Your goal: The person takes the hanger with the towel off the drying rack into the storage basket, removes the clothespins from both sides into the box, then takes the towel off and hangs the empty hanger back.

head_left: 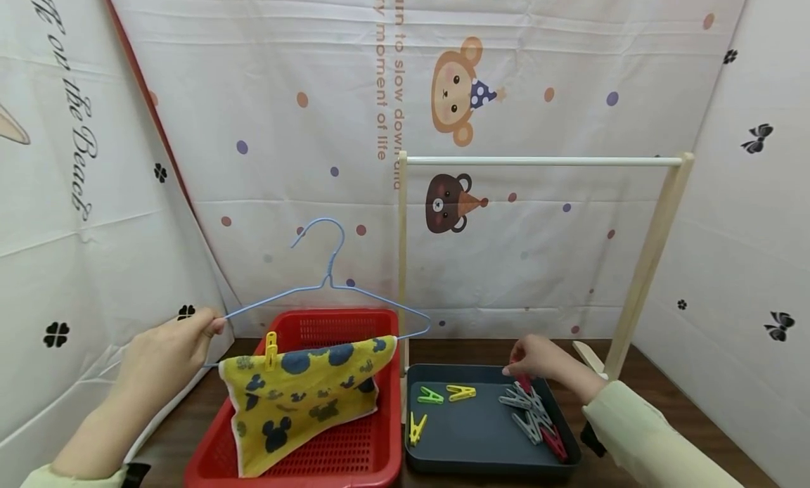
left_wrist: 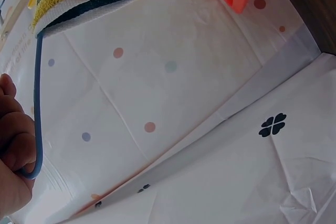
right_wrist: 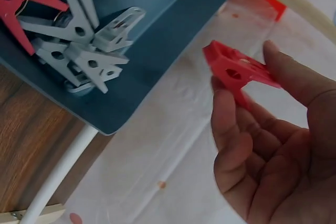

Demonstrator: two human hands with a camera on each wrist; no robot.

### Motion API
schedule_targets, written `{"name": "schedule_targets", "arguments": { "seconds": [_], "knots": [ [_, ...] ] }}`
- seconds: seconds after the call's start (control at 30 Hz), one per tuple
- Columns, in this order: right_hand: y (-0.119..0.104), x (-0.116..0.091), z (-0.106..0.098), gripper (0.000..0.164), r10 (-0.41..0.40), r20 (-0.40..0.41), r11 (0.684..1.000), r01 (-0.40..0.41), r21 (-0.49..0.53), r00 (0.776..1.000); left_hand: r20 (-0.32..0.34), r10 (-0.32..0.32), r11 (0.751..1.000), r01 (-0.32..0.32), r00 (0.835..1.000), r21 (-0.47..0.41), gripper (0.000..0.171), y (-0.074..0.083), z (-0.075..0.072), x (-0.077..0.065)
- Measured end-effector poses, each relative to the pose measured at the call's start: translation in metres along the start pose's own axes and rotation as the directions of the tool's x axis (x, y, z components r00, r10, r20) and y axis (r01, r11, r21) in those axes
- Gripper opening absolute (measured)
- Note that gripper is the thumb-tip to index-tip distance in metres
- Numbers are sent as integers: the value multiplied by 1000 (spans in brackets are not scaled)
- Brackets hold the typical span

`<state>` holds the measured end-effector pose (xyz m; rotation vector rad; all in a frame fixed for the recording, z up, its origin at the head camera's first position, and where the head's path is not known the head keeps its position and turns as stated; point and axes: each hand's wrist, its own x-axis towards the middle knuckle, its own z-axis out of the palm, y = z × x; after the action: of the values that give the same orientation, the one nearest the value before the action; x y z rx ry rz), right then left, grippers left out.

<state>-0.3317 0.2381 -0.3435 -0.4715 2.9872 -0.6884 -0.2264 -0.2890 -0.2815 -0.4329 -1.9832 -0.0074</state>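
My left hand (head_left: 166,351) grips one end of a blue wire hanger (head_left: 330,266), its hook pointing up. Draped over the hanger's bottom bar is a yellow towel (head_left: 316,389) with dark mouse-head prints, hanging above the red basket (head_left: 209,446). One yellow clothespin (head_left: 271,351) clips the towel near its left end. My right hand (head_left: 538,358) is over the back right of a dark tray (head_left: 471,442). In the right wrist view, its thumb and fingers pinch a red clothespin (right_wrist: 231,69). Grey clothespins (right_wrist: 86,51) lie heaped in the tray beneath that hand.
Inside the tray also lie a green clothespin (head_left: 430,396), yellow clothespins (head_left: 460,392) and another red clothespin (head_left: 554,444). Behind it stands a wooden rack with a white rod (head_left: 544,162) and a slanted right post (head_left: 645,277). Printed cloth (head_left: 354,129) hangs around the table.
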Motion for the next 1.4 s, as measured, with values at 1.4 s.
{"name": "schedule_targets", "arguments": {
  "seconds": [1.4],
  "knots": [
    [24,27,35,33,325,20,876,-293,-382,946,-1,25,1000,-25,1000,-10,65,3,3,0]
  ]
}}
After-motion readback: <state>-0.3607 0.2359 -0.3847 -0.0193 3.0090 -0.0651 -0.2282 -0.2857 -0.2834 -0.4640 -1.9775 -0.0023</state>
